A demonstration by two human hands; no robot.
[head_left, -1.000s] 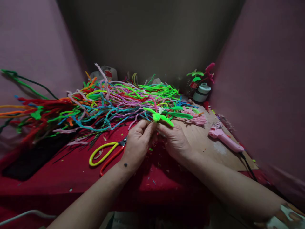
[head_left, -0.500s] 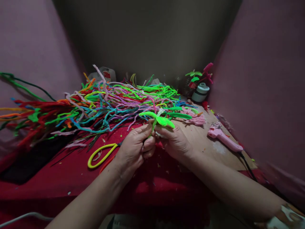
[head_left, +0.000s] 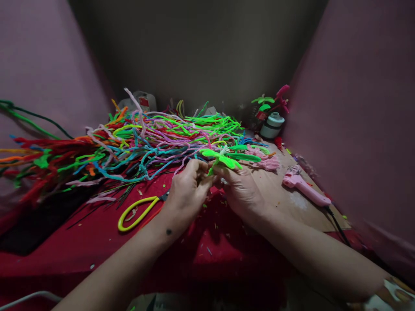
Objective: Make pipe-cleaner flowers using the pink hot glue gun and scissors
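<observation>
Bright green pipe-cleaner petals [head_left: 223, 159] with a small white tuft at the top form a flower held up between my hands. My right hand [head_left: 241, 190] pinches the flower from the right and below. From the left, my left hand [head_left: 191, 185] is closed at the flower's base, thumb and fingers pressed together at a green end. The exact grip under the petals is partly hidden. Left of my left wrist lie yellow-handled scissors or pliers [head_left: 138, 214] on the red cloth [head_left: 207, 259].
A big heap of colored pipe cleaners [head_left: 168, 138] spreads across the back and left. At right, a pink glue gun [head_left: 306, 190] with a black cord rests on a brown board [head_left: 282, 207]. A pale jar [head_left: 272, 125] stands behind, near finished-looking green and pink pieces.
The flower has turned and shifted slightly right, so its petals now spread more. My left hand has rolled over, with the back of the hand and wrist showing more.
</observation>
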